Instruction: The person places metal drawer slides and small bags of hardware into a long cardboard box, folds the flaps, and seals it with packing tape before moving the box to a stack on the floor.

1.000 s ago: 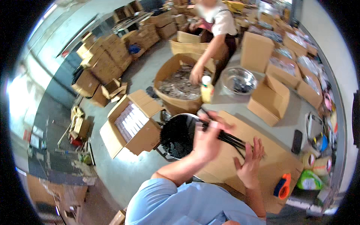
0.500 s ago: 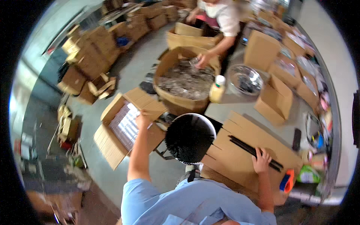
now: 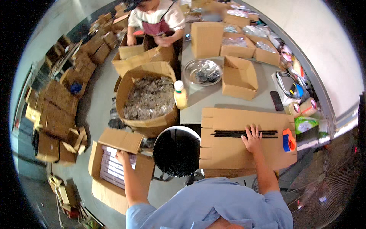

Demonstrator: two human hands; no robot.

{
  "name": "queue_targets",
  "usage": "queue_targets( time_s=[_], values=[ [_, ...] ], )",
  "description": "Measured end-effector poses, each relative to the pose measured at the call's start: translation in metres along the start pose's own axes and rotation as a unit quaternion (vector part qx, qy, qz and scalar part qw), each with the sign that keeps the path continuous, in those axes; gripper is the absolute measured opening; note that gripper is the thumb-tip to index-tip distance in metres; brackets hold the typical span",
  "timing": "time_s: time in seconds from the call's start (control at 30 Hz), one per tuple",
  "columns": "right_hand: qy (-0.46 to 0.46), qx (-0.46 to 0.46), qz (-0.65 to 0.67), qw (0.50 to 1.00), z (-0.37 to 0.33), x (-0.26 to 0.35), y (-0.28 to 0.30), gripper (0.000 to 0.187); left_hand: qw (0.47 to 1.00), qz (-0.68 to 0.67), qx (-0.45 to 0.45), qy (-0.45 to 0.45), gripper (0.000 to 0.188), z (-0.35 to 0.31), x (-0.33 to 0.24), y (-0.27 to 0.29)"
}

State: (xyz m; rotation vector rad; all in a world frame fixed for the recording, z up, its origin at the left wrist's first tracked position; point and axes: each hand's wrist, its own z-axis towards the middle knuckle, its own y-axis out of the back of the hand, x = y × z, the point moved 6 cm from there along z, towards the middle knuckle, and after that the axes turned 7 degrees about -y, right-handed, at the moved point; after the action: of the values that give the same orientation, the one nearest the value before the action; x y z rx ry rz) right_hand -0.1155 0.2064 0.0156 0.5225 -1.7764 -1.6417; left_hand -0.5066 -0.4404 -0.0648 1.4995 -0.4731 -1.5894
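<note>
An open cardboard box (image 3: 143, 175) stands at my lower left, filled with rows of pale, shiny long packs (image 3: 110, 168). My left hand (image 3: 122, 157) reaches over its inner side, fingers curled at the packs; what they grip, if anything, is hidden. On a flat stack of cardboard (image 3: 232, 154) at the right lie several thin black rods (image 3: 232, 133). Across them rests my right hand (image 3: 252, 139), fingers spread and flat. Between my hands stands a white bucket (image 3: 195, 131) packed with black rods seen end-on (image 3: 176, 154).
An orange and blue tape dispenser (image 3: 289, 140) lies on the cardboard's right side. Beyond are a big carton (image 3: 124, 93) of clear pieces, a yellowish bottle (image 3: 180, 97), a steel bowl (image 3: 190, 72) and an open box (image 3: 240, 89). A co-worker (image 3: 158, 23) stands behind the carton.
My view has swung to the right and levelled. The rods under my right hand lie closer together, and that hand is more spread. My left hand stays at the box. The co-worker's hand has left the big carton.
</note>
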Motion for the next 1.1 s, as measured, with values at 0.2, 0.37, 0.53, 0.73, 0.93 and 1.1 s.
queue_targets(
  time_s=[0.2,0.37,0.53,0.73,0.93,1.1],
  values=[
    [0.006,-0.023,0.017,1.000,0.005,-0.003,0.008,0.060,0.993,0.051,0.079,0.068,0.056,-0.010,-0.004,0.012],
    [-0.109,-0.002,-0.003,0.994,-0.004,-0.056,0.010,0.075,0.888,-0.324,-0.030,0.325,0.063,-0.038,-0.029,0.022],
    [-0.144,-0.014,-0.018,0.989,-0.004,-0.118,0.019,0.081,0.858,-0.475,-0.038,0.193,0.067,-0.119,-0.166,0.102],
    [-0.161,0.065,-0.067,0.983,0.005,-0.131,0.070,0.080,0.879,-0.297,0.201,-0.314,0.049,-0.221,-0.327,0.052],
    [-0.053,-0.039,-0.067,0.996,0.002,-0.140,0.077,0.072,0.714,-0.171,0.392,-0.554,0.038,-0.353,-0.455,-0.080],
    [-0.059,-0.064,0.040,0.995,0.006,-0.170,0.044,0.059,0.678,-0.085,0.361,-0.635,0.041,-0.397,-0.492,-0.136]
  ],
)
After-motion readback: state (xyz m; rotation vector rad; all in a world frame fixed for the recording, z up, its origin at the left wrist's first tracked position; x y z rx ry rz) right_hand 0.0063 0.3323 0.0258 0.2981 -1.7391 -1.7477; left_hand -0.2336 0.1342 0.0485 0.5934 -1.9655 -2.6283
